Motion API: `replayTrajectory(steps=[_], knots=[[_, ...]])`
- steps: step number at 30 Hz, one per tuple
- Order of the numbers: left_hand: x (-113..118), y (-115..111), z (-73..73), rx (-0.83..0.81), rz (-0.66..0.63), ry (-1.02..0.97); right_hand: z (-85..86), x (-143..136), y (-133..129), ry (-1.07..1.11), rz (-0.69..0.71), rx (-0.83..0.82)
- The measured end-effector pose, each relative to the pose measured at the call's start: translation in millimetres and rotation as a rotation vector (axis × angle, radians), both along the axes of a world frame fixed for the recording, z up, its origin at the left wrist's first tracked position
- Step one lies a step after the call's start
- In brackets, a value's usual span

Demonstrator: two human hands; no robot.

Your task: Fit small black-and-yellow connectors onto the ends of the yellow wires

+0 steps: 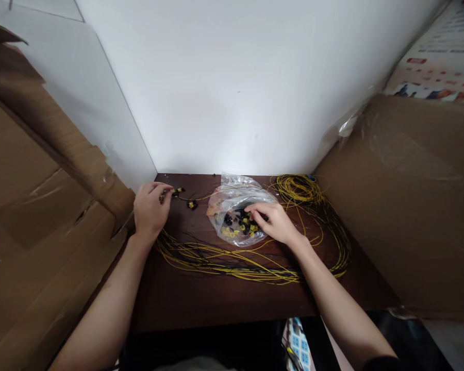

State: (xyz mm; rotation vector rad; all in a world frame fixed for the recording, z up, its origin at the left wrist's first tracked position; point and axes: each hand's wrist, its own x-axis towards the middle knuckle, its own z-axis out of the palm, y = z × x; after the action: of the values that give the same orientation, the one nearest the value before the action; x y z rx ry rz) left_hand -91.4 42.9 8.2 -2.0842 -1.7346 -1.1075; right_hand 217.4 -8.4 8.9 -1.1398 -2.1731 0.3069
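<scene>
A clear plastic bag [219, 226] lies open on the dark table, with small black and yellow parts [249, 225] inside. My right hand [274, 221] reaches over its mouth, fingers curled together among the parts; whether one is gripped is hidden. At the left, my left hand [150, 206] is closed, its thumb and fingers around a small black-and-yellow part [162, 197]. Similar pieces [177, 192] show just past its fingertips, where a thin yellow wire runs off toward the bag. One more black-and-yellow piece [192, 204] rests on the table between hand and bag.
Long yellow and black wires [224, 263] curve along the table's front and right side. A coiled yellow bundle [299, 189] sits at the back right. Cardboard flanks the table at left [42, 232] and right [410, 206]; a white wall [216, 87] stands behind.
</scene>
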Motion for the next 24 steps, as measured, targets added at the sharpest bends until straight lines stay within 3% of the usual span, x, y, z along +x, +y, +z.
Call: replayTrajectory(steps=[6, 24], knots=[[4.3, -7.3, 6.9, 0.087, -0.047, -0.067, 1.3, -0.4, -0.6, 0.003, -0.005, 0.004], [9.0, -12.4, 9.9, 0.196, 0.083, 0.133, 3.9, -2.5, -2.3, -0.014, 0.01, 0.025]])
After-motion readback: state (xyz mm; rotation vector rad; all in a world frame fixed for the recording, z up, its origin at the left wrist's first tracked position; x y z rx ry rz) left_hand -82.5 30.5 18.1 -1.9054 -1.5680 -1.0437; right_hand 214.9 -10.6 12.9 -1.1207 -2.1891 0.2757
